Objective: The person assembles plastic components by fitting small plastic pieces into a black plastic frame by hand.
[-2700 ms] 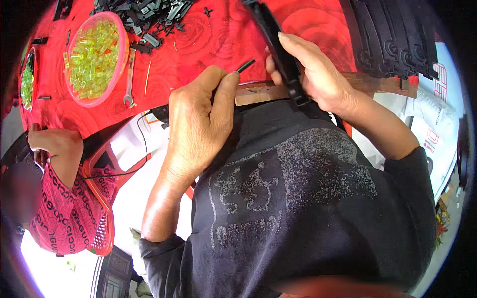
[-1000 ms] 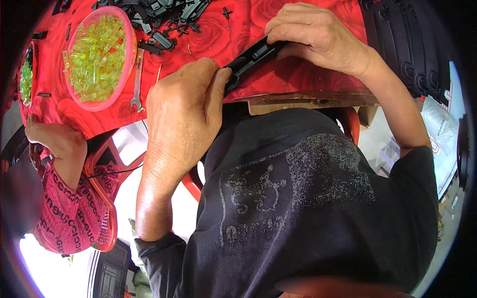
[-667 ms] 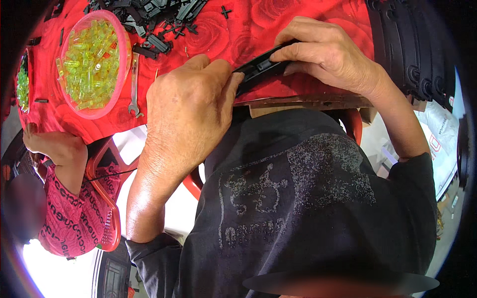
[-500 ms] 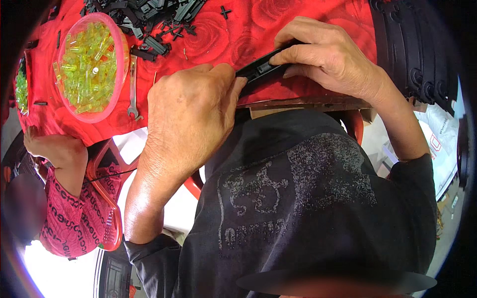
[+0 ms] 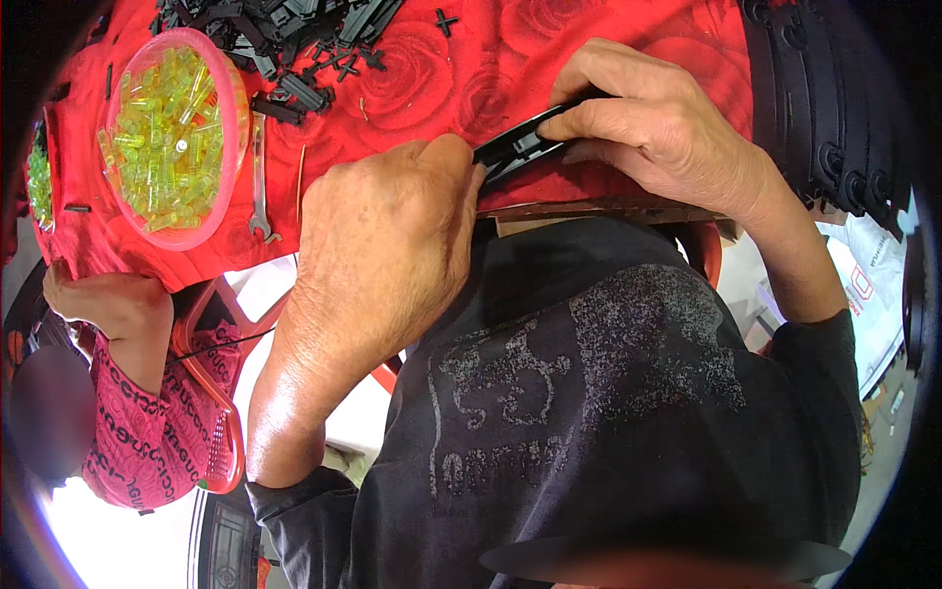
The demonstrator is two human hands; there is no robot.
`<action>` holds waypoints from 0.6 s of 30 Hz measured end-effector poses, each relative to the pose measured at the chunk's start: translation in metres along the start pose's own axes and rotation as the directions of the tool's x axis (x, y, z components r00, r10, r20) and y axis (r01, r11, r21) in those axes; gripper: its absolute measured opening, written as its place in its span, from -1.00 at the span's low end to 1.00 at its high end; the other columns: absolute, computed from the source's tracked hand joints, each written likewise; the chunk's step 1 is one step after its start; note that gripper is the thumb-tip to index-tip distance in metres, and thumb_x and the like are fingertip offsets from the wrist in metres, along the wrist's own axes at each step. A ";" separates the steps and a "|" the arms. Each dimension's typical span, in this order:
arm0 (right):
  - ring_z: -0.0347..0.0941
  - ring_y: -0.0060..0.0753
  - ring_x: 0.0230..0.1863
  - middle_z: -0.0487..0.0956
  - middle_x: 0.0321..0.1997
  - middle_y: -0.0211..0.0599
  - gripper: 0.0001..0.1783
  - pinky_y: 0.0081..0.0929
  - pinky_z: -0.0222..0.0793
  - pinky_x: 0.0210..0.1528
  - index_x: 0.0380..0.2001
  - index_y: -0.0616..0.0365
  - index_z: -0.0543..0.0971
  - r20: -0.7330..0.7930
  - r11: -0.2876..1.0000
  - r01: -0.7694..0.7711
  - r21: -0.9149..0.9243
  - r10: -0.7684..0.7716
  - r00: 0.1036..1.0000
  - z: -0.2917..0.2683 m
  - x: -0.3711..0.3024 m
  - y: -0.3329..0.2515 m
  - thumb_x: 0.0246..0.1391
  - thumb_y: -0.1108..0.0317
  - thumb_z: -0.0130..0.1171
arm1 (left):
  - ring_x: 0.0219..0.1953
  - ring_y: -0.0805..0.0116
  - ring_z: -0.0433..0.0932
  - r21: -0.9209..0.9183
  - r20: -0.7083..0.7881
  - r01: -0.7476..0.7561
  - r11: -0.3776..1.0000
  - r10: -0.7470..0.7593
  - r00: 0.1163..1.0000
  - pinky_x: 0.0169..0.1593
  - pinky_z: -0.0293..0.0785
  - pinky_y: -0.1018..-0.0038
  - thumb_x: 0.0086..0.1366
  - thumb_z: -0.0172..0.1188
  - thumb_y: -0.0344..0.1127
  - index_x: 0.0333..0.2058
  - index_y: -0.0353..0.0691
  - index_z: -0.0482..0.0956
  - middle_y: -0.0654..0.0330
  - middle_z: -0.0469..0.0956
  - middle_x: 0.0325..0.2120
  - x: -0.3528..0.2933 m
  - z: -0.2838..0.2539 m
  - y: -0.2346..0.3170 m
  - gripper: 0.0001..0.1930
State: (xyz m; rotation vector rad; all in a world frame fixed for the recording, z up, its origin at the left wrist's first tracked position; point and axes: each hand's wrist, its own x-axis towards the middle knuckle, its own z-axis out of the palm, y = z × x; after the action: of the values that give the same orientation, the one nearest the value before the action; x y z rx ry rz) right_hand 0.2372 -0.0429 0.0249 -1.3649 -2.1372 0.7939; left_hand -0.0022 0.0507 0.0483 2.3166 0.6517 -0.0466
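A long black plastic piece with a recessed slot slants between my two hands at the table's near edge. My left hand is closed on its lower left end, thumb against the side; most of its fingers are curled out of sight. The fingers and thumb of my right hand pinch the piece's upper right part, near a small raised part in the slot. A pink oval basket of yellow-green clear tubes stands to the left of my left hand, with a metal wrench beside it.
A heap of small black plastic parts lies at the far side of the red tablecloth. Several long black curved strips are stacked at the right. At the left, a person in a red patterned garment sits near a red plastic chair.
Both hands remain on the black piece. My left hand has shifted slightly right and down, and my right hand slightly right. The view has moved a little.
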 end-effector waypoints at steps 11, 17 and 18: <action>0.57 -0.21 -0.22 0.58 -0.28 -0.24 -0.66 -0.37 0.53 -0.21 -0.27 0.25 0.68 -0.001 0.995 -0.078 0.060 0.079 0.997 0.003 0.000 -0.001 -0.23 0.66 0.39 | -0.50 -0.15 0.54 0.028 -0.028 -0.013 1.000 0.013 1.000 -0.44 0.40 0.05 0.31 0.23 -0.32 -0.46 -0.27 0.45 -0.05 0.47 -0.60 -0.002 0.003 -0.004 -0.78; 0.58 -0.21 -0.22 0.58 -0.28 -0.23 -0.66 -0.38 0.52 -0.21 -0.26 0.23 0.70 0.011 0.994 -0.100 0.039 0.099 0.995 0.003 0.002 -0.001 -0.22 0.69 0.36 | -0.50 -0.11 0.58 0.034 -0.031 0.001 0.999 0.000 1.000 -0.44 0.46 0.05 0.32 0.20 -0.28 -0.46 -0.25 0.48 0.01 0.54 -0.60 -0.003 0.005 -0.006 -0.78; 0.58 -0.21 -0.22 0.58 -0.28 -0.23 -0.66 -0.38 0.52 -0.21 -0.26 0.23 0.70 0.012 0.995 -0.097 0.038 0.096 0.995 0.003 0.002 -0.001 -0.22 0.69 0.36 | -0.50 -0.11 0.58 0.018 -0.044 -0.004 1.000 0.005 0.999 -0.44 0.46 0.05 0.32 0.19 -0.27 -0.46 -0.25 0.48 0.01 0.54 -0.60 -0.003 0.006 -0.007 -0.78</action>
State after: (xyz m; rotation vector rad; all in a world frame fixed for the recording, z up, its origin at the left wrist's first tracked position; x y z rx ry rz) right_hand 0.2341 -0.0420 0.0239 -1.4561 -2.0655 0.8768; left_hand -0.0075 0.0497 0.0398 2.3421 0.6710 0.0001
